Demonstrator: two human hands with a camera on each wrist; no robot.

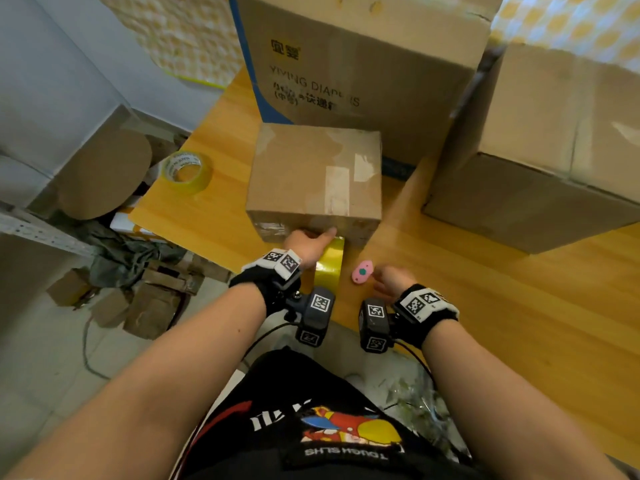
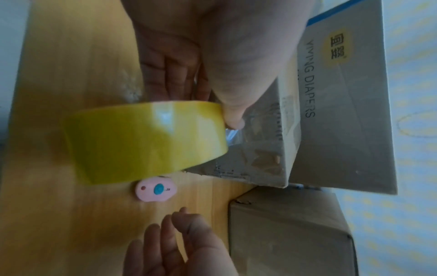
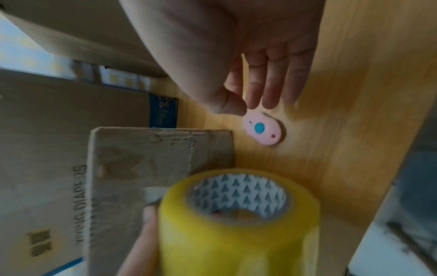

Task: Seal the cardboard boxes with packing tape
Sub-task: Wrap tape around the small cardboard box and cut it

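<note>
Centre frame in the head view, the small cardboard box (image 1: 313, 174) sits on the wooden table (image 1: 485, 306). The yellow tape roll (image 1: 329, 268) is butted against its near face, left hand (image 1: 306, 244) gripping the roll, thumb pinning the tape end to the cardboard, probably anchoring the strip. Just right, the right hand (image 1: 393, 280), fingers loosely spread and empty, hovers beside the pink cutter (image 1: 362, 271), likely readying a cut.

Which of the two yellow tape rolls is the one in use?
The roll gripped by the left hand against the small box. The other roll lies untouched near the table's far left corner.
</note>
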